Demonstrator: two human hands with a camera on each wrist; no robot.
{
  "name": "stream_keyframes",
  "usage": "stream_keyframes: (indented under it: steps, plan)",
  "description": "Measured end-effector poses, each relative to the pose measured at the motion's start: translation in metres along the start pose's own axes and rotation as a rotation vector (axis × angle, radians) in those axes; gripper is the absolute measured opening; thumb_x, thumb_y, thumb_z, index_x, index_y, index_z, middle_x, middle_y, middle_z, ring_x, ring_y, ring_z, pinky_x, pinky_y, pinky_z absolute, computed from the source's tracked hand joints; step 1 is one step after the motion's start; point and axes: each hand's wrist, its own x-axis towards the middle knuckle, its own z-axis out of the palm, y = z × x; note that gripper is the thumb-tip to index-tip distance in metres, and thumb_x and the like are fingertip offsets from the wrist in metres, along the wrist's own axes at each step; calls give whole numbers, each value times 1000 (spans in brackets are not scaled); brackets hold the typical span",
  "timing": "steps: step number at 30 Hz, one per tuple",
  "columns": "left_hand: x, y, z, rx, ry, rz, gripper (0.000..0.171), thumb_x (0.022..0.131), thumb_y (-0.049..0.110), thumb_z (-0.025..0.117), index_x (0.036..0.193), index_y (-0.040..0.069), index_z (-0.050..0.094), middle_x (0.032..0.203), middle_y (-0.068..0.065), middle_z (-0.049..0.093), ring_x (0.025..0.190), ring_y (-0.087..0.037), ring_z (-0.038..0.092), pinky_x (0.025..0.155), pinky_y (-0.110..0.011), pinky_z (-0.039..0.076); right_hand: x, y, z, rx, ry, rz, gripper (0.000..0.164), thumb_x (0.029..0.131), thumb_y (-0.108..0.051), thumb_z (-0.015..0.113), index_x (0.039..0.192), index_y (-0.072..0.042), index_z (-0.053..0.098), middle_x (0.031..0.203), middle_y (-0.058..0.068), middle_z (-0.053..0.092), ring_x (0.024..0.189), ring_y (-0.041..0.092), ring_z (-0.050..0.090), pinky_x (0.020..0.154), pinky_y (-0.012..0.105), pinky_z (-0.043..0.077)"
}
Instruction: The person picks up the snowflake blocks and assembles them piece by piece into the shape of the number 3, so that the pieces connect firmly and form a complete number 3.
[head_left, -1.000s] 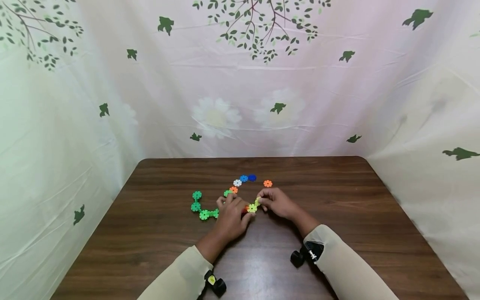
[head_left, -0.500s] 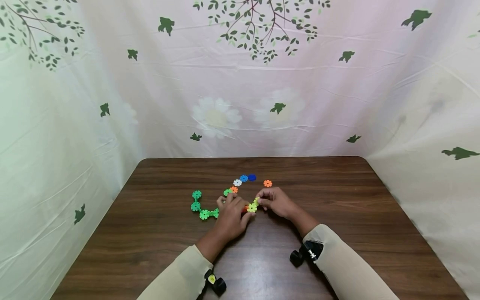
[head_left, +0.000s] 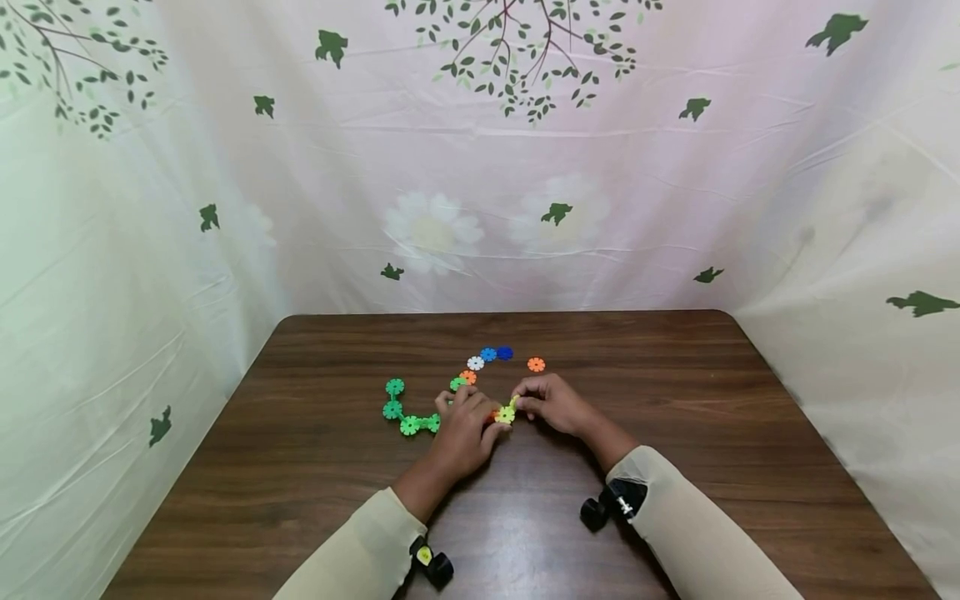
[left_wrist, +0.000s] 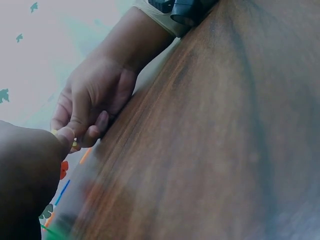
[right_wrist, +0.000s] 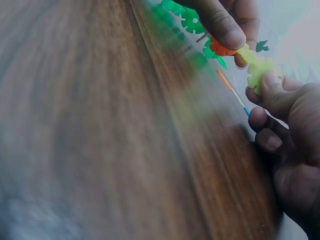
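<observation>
My left hand (head_left: 465, 427) pinches a joined row of notched snowflake discs near its end, thumb and fingers on an orange disc (right_wrist: 220, 47). A yellow snowflake disc (head_left: 506, 415) sticks out past that thumb. My right hand (head_left: 557, 405) pinches another yellow snowflake disc (right_wrist: 263, 74) between thumb and forefinger. In the right wrist view the two yellow discs meet edge to edge, one turned against the other. Green discs (head_left: 409, 426) of the row trail out left of my left hand, which hides the part between. In the left wrist view the fingers cover most of the pieces.
Behind my left hand lie a light green disc (head_left: 457, 384), an orange disc (head_left: 468, 377), a white disc (head_left: 476, 363) and two blue discs (head_left: 489, 354) in a line. A separate orange disc (head_left: 536, 364) lies beyond my right hand on the brown wooden table (head_left: 675, 375). Printed curtains surround the table.
Both hands stay in nearly the same place. The yellow disc in my right hand has turned slightly and shows narrower now.
</observation>
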Motion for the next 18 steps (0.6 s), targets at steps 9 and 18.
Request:
stream_keyframes:
  steps: [9, 18]
  plan:
    - [-1, 1, -2, -33, 6, 13, 29, 96, 36, 82, 111, 11, 80, 107, -3, 79, 119, -32, 61, 100, -58, 33, -1, -1, 1, -7, 7, 7, 11, 104, -3, 70, 103, -2, 81, 94, 14, 77, 71, 12, 62, 67, 27, 54]
    - [-1, 1, -3, -63, -2, 3, 31, 96, 37, 81, 110, 9, 80, 107, -6, 79, 119, -32, 61, 101, -60, 33, -2, -2, 1, -10, 11, 19, 11, 103, -2, 72, 102, -1, 83, 96, 15, 80, 70, 12, 62, 65, 27, 54]
